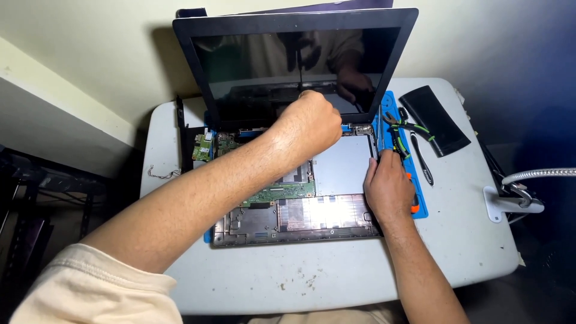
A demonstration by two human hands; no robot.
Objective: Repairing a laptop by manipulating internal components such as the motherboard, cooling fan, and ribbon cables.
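Now we have both hands on an opened laptop [288, 204] lying on a white bench [336, 276]. Our left hand [309, 123] is curled into a fist over the rear edge of the laptop base, at the hinge line below the raised screen [294, 66]. Its fingers are closed around something thin; a dark shaft shows in the screen's reflection just above the knuckles, but we cannot tell what tool it is. Our right hand [389, 187] lies flat on the right edge of the base, fingers loosely spread and pressing down, holding nothing.

Between the two hands sits a bare grey metal panel [341, 165] inside the base. Below the left-hand fingers, partly hidden by our forearm, a green circuit board [282, 193] shows, and under it a shiny foil-covered patch [324, 213]. A second small green board [203, 147] lies well off to the left of the left-hand fingers, on the bench.

Just beyond the right-hand fingertips rest pliers with green and black grips [405, 129] on a blue mat [420, 198]; an orange piece [414, 204] peeks out beside the right palm. Farther right of those fingers lie a thin black pry tool [422, 161] and a black rectangular case [435, 120]. A white clamp with a flexible metal neck [519, 192] grips the bench's right edge.
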